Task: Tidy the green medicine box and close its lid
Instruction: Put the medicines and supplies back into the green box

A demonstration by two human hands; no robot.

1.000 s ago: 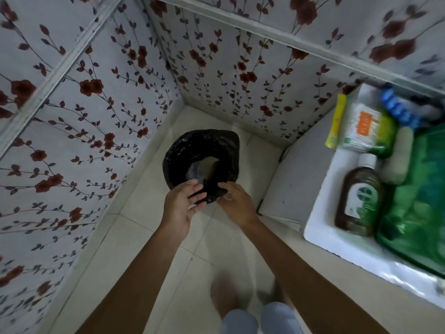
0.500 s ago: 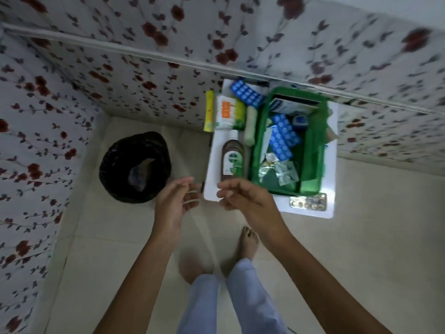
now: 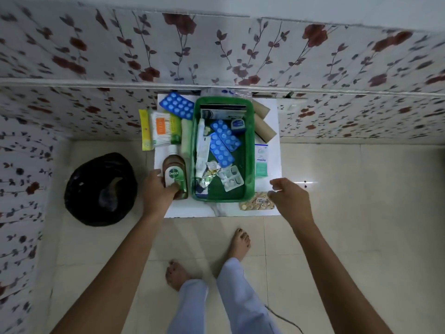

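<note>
- Since the earlier frame both hands have been brought forward from the floor area onto the white table (image 3: 272,150); the view has been swung right, so the black bin (image 3: 101,189) now sits at far left.
- Left hand (image 3: 157,192) is wrapped around the lower part of the Dettol bottle (image 3: 175,175), thumb across the label; the bottle lies flat on the table, touching the left wall of the green medicine box (image 3: 250,165).
- Right hand (image 3: 290,201) is empty, fingers loosely curled, held over the near right table corner just beside the tan blister strip (image 3: 257,204).
- Green medicine box sits mid-table against the far wall, open-topped. Lid cannot be clearly identified; a clear plastic piece is seen at the far rim, possibly the lid.
- Inside the box: blue blister packs (image 3: 222,143), a white tube (image 3: 201,150), crumpled foil, a used clear blister, a small blue jar (image 3: 238,125).
- Outside, left: another blue blister pack (image 3: 177,105), cotton-bud pack (image 3: 166,128), yellow sachet (image 3: 146,130). Right: cardboard rolls (image 3: 263,121), a white-green carton (image 3: 261,162).
- Handling, judged: bottle is the heaviest item, rigid, smooth plastic, liquid-filled; best gripped round the body, not the cap, and laid along a box wall.
- Blisters are light, thin, bendable; to be pinched by the edges and stacked flat.
- Box looks like thin, slightly flexible plastic; better steadied by the rim.
</note>
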